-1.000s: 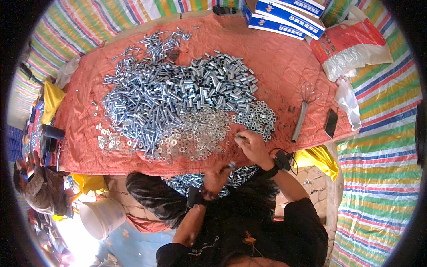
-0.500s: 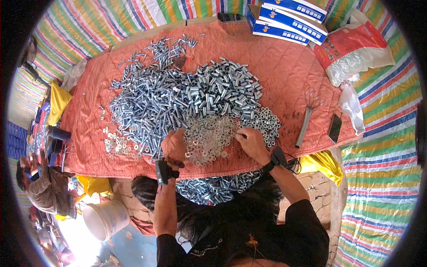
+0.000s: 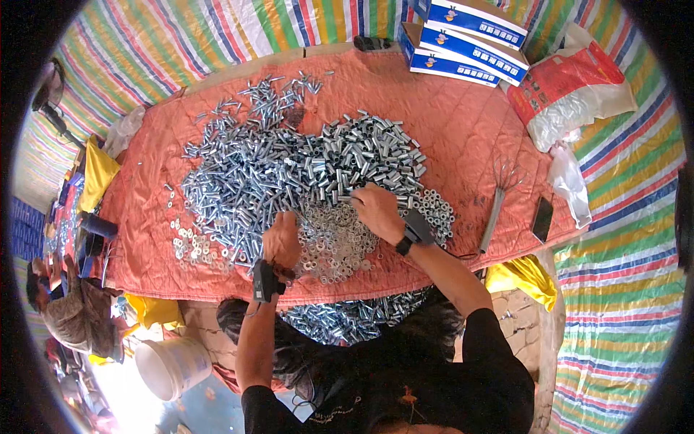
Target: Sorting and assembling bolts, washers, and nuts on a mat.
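My left hand (image 3: 280, 240) is closed, knuckles up, between the pile of bolts (image 3: 231, 170) and the heap of flat washers (image 3: 336, 249). Whatever its fingers hold is hidden. My right hand (image 3: 379, 213) reaches over the far edge of the washers, fingertips pinched together at the near side of the pile of short metal sleeves (image 3: 369, 148). What is between those fingertips is too small to make out. To the right of that hand lie many hex nuts (image 3: 437, 210). Both wrists wear dark straps with small black devices.
Loose washers (image 3: 191, 246) lie at the left on the red quilted cloth (image 3: 463, 130). At the right are a wire whisk-like tool (image 3: 493, 217) and a phone (image 3: 542, 220). Blue-and-white boxes (image 3: 473, 43) and a red-and-white sack (image 3: 571, 94) stand behind. More hardware (image 3: 347, 315) sits below the table edge.
My right hand has moved left and farther away, from the washers' right edge to the sleeves. My left hand stays in nearly the same place, still closed.
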Available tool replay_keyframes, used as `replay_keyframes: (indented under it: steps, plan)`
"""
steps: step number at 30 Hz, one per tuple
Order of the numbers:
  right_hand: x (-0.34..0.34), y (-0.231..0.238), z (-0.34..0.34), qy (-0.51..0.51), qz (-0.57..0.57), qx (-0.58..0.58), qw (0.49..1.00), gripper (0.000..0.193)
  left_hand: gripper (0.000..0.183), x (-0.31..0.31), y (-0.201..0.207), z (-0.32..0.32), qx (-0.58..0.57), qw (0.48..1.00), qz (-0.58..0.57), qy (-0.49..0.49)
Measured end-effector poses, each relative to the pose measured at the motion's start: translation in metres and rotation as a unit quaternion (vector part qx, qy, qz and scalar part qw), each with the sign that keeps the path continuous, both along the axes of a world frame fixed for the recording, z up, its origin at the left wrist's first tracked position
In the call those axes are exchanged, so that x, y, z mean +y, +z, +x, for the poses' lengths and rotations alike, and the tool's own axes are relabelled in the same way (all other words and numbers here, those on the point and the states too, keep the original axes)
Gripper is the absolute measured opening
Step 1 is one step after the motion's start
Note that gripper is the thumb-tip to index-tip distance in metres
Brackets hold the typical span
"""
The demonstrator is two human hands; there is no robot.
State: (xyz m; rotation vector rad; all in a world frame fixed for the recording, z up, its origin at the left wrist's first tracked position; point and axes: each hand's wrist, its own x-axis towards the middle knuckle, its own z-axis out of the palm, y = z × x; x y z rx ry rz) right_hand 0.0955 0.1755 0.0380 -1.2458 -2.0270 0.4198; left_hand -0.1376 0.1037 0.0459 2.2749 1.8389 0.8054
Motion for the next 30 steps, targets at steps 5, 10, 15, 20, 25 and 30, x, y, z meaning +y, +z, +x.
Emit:
replay_keyframes:
  steps: [5, 10, 15, 20, 25, 30]
  plan:
    - [0.016, -0.007, -0.011, 0.030, 0.018, -0.157, 0.987, 0.011, 0.013, -0.023, 0.008, 0.019, -0.259, 0.961, 0.000, 0.097]
    - [0.007, 0.008, -0.001, 0.052, -0.005, -0.026, 0.998, 0.015, 0.007, -0.050, 0.002, 0.052, -0.631, 0.770, -0.054, 0.078]
    - [-0.024, 0.020, 0.028, 0.109, -0.424, 0.299, 0.848, 0.025, 0.018, -0.068, 0.004, 0.086, -0.715, 0.682, -0.123, 0.092]
    - [-0.066, 0.024, 0.042, 0.145, -0.418, 0.409, 0.798, 0.040, 0.022, -0.084, 0.001, 0.113, -0.736, 0.648, -0.184, 0.060]
    - [-0.089, 0.025, 0.050, 0.142, -0.428, 0.435, 0.780, 0.038, 0.024, -0.094, 0.000, 0.129, -0.746, 0.650, -0.144, 0.020]
    - [-0.096, 0.025, 0.049, 0.136, -0.432, 0.460, 0.763, 0.031, 0.020, -0.100, 0.006, 0.136, -0.723, 0.683, -0.106, 0.015]
